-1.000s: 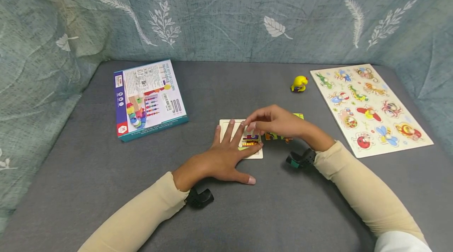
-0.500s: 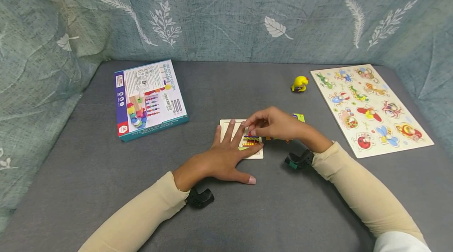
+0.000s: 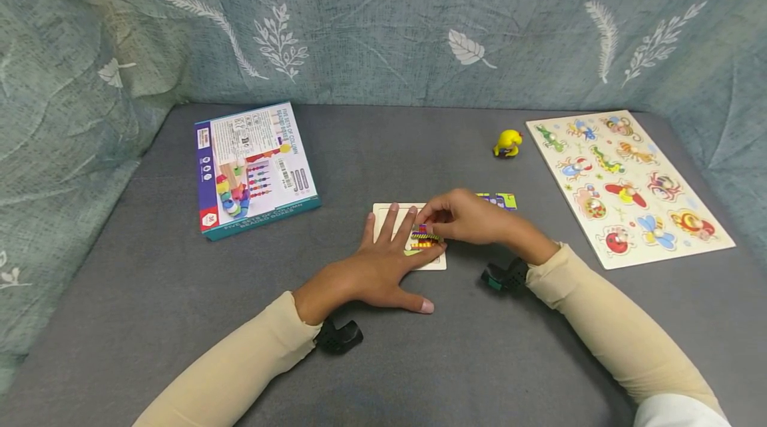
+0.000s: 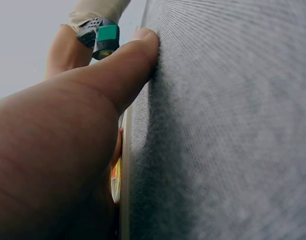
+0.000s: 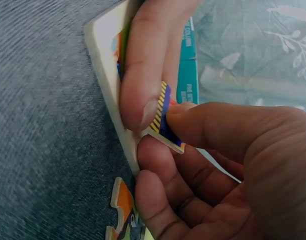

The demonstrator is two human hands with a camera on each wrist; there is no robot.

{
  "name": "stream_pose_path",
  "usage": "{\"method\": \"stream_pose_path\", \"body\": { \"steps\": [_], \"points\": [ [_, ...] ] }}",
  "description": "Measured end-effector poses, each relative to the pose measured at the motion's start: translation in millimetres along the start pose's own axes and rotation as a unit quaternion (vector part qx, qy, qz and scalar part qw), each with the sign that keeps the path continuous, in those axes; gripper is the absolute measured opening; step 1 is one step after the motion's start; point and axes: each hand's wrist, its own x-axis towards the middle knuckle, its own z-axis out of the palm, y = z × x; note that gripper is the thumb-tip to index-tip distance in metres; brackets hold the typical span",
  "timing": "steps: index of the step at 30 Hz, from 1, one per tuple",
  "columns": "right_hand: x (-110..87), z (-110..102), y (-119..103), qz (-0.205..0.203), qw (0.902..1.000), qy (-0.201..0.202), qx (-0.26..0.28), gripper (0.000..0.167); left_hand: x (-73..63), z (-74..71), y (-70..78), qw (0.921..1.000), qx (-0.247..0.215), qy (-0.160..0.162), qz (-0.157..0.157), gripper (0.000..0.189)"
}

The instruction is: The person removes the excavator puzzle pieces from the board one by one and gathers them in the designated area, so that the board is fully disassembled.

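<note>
My left hand [image 3: 383, 267] lies flat with fingers spread across a small cream puzzle board [image 3: 439, 266], thumb resting on the grey table. Between its fingers shows a colourful picture with black-and-yellow stripes. My right hand [image 3: 464, 214] pinches a small jigsaw piece [image 5: 166, 129] between thumb and fingers, over the board's right side. Purple with a yellow-striped edge, the piece is tilted, right beside a left fingertip [image 5: 138, 112] in the right wrist view. Loose jigsaw pieces [image 3: 499, 201] lie just right of the board, partly hidden under my right hand.
A boxed bead set [image 3: 257, 167] lies at the back left. At the back right is a large insect-picture board [image 3: 629, 187], with a yellow toy duck [image 3: 507, 144] to its left. A patterned cloth [image 3: 383, 27] hangs behind the table.
My right hand has lowered slightly toward me with the jigsaw piece, uncovering more of the loose pieces' far edge. The left hand stays put.
</note>
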Motion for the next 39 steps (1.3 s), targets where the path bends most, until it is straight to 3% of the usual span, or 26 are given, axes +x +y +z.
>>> {"method": "stream_pose_path", "body": {
  "steps": [7, 14, 26, 39],
  "points": [
    [-2.4, 1, 1, 0.007, 0.9995, -0.003, 0.030, 0.016, -0.5, -1.9, 1.4, 0.9999, -0.004, -0.009, -0.002, 0.089],
    [-4.2, -2, 4, 0.019, 0.9980, 0.024, 0.055, 0.017, -1.4, -2.2, 1.2, 1.0000, -0.004, -0.002, 0.000, 0.090],
    [-17.1, -17, 6, 0.031, 0.9970, 0.063, 0.033, 0.017, -1.1, -1.8, 1.2, 1.0000, -0.003, -0.001, -0.009, 0.090],
    [-40.1, -32, 14, 0.058, 0.9955, 0.074, 0.018, 0.014, -0.2, -0.3, -0.6, 0.9998, -0.012, -0.010, -0.012, 0.091]
  ]
}}
